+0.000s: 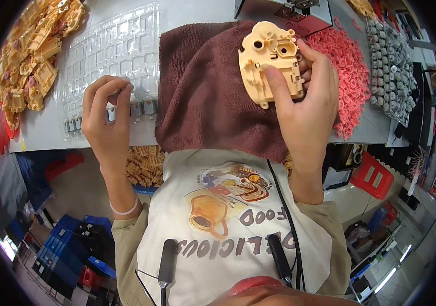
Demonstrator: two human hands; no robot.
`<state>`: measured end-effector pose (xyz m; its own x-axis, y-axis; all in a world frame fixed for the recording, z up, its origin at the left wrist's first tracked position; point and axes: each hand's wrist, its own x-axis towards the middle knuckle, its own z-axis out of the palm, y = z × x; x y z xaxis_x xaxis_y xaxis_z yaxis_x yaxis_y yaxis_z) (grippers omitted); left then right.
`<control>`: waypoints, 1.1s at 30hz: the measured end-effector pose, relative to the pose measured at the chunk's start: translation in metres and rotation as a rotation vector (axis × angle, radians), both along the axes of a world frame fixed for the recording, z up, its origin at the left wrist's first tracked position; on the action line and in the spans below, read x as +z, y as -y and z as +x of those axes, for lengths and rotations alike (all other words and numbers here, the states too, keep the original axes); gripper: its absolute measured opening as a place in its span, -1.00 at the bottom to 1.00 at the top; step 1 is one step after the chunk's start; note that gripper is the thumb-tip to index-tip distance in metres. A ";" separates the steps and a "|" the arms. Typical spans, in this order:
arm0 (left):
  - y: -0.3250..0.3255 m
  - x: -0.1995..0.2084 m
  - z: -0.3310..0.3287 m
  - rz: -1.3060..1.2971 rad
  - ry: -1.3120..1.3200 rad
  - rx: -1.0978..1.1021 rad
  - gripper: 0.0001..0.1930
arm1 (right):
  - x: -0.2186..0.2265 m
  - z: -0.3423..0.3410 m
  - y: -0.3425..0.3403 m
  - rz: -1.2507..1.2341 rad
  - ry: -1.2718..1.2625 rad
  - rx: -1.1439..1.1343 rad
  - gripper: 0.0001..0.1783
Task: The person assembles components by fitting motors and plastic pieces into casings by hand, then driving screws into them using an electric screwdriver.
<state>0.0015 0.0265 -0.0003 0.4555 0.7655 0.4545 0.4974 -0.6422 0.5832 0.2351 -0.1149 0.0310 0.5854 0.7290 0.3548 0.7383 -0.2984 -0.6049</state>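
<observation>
My right hand (312,99) grips a pale yellow moulded plastic housing (252,64), with the thumb over its face and the fingers behind its right edge. Round holes, posts and slots show on that face. The housing is held above a folded brown towel (197,76) on the table. To the left, my left hand (100,109) pinches a small grey part (126,87) between thumb and forefinger; the fingertips hide most of it. That hand hovers over a clear plastic tray (131,35) with many pockets. Small silver motor-like blocks (149,106) line the tray's near row.
Yellow plastic parts (29,61) are heaped at the far left. Right of the towel lies a pile of pink plastic pieces (348,76), then a tray of grey parts (391,71). A box-shaped machine (299,18) stands at the back. More yellow parts (145,166) sit below the table edge.
</observation>
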 end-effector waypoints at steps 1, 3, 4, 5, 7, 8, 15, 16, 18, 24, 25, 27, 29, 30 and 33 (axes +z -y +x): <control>0.001 0.000 0.001 -0.041 0.023 0.010 -0.86 | -0.002 0.002 -0.001 -0.042 0.062 -0.021 -0.50; -0.001 0.000 0.005 -0.045 0.025 0.017 -0.85 | -0.003 0.004 0.001 -0.084 0.119 -0.040 -0.53; -0.002 0.000 0.006 -0.049 0.032 0.025 -0.84 | -0.002 0.004 0.002 -0.103 0.147 -0.045 -0.53; -0.003 -0.001 0.006 -0.049 0.028 0.023 -0.84 | -0.002 0.004 0.003 -0.122 0.176 -0.051 -0.53; -0.005 -0.003 0.006 -0.116 0.148 0.005 -0.83 | -0.009 0.004 0.003 -0.091 0.196 -0.043 -0.52; -0.006 -0.002 0.006 -0.116 0.146 0.005 -0.83 | -0.011 0.005 0.002 -0.061 0.221 -0.033 -0.51; -0.008 -0.005 0.020 -0.340 0.431 -0.154 -0.81 | -0.003 0.024 0.004 0.138 0.150 0.186 -0.31; -0.006 -0.005 0.023 -0.409 0.482 -0.202 -0.80 | -0.001 0.025 0.006 0.020 0.153 0.279 -0.20; -0.001 -0.005 0.033 -0.456 0.500 -0.226 -0.80 | -0.002 0.027 0.005 -0.106 0.157 0.367 -0.08; 0.012 -0.005 0.052 -0.504 0.524 -0.327 -0.80 | -0.014 0.030 -0.003 0.080 0.122 0.368 0.04; 0.012 -0.004 0.054 -0.527 0.518 -0.318 -0.81 | -0.019 0.031 -0.004 0.083 0.082 0.353 0.04; 0.013 -0.008 0.056 -0.542 0.507 -0.324 -0.81 | -0.022 0.031 -0.004 0.083 0.040 0.339 0.04; 0.014 -0.010 0.057 -0.556 0.495 -0.331 -0.82 | -0.022 0.032 -0.004 0.056 0.075 0.369 0.03; 0.014 -0.010 0.057 -0.566 0.441 -0.311 -0.82 | -0.022 0.032 -0.004 0.056 0.073 0.370 0.03; 0.014 -0.010 0.061 -0.479 0.305 -0.289 -0.81 | -0.025 0.031 -0.003 0.040 0.120 0.351 0.02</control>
<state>0.0620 0.0120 -0.0106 0.5784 0.7815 0.2340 0.1090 -0.3584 0.9272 0.2660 -0.1121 0.0060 0.2552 0.8621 0.4379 0.8577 0.0073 -0.5141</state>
